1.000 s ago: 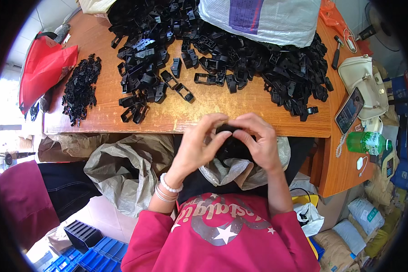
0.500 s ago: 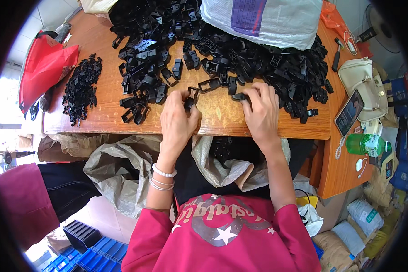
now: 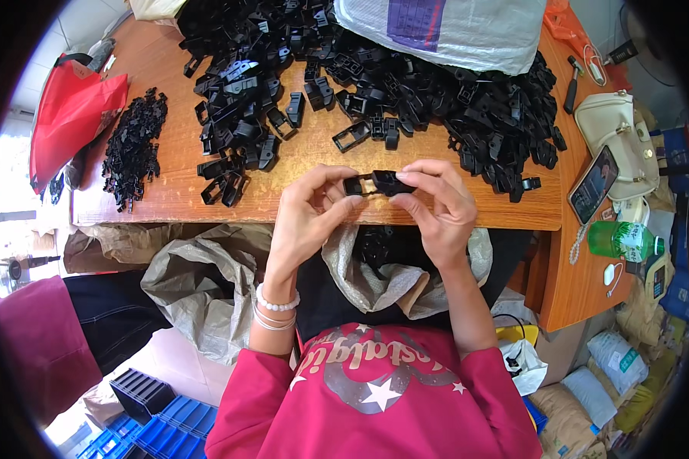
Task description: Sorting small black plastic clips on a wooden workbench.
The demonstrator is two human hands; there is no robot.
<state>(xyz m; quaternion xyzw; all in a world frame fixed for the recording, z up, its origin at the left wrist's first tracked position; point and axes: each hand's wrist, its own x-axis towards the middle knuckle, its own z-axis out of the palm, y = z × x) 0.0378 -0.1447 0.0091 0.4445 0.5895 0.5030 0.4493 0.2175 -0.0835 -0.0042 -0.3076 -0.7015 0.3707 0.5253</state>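
**Two black parts in hand, end to end, centre frame**

Head view: our left hand (image 3: 305, 218) pinches a black rectangular plastic frame (image 3: 351, 187) between thumb and fingers at its left end. Our right hand (image 3: 445, 208) grips a black tapered plastic piece (image 3: 388, 181), thumb below, fingers above. Pieces meet mid-frame, over the near edge of the brown wooden table (image 3: 168, 205); can't tell if they're locked together.

Below our hands, lower centre: a beige woven sack (image 3: 406, 287), mouth up, dark parts inside. Another crumpled grey-beige woven sack (image 3: 195, 302) sits left of it.

On the table: a big heap of black plastic parts (image 3: 475, 115) spreads across upper centre to upper right, looser toward us. A white woven sack with a purple panel (image 3: 482, 34) lies over its back edge. Upper left: a pile of small black plastic clips (image 3: 134, 145), beside a red bag (image 3: 73, 115).

Right side of frame, top to bottom: black-handled hammer (image 3: 571, 92), cream handbag (image 3: 608, 126), dark-screened phone (image 3: 592, 186), green plastic bottle (image 3: 620, 241) on its side. Blue plastic crates (image 3: 177, 428), lower left.
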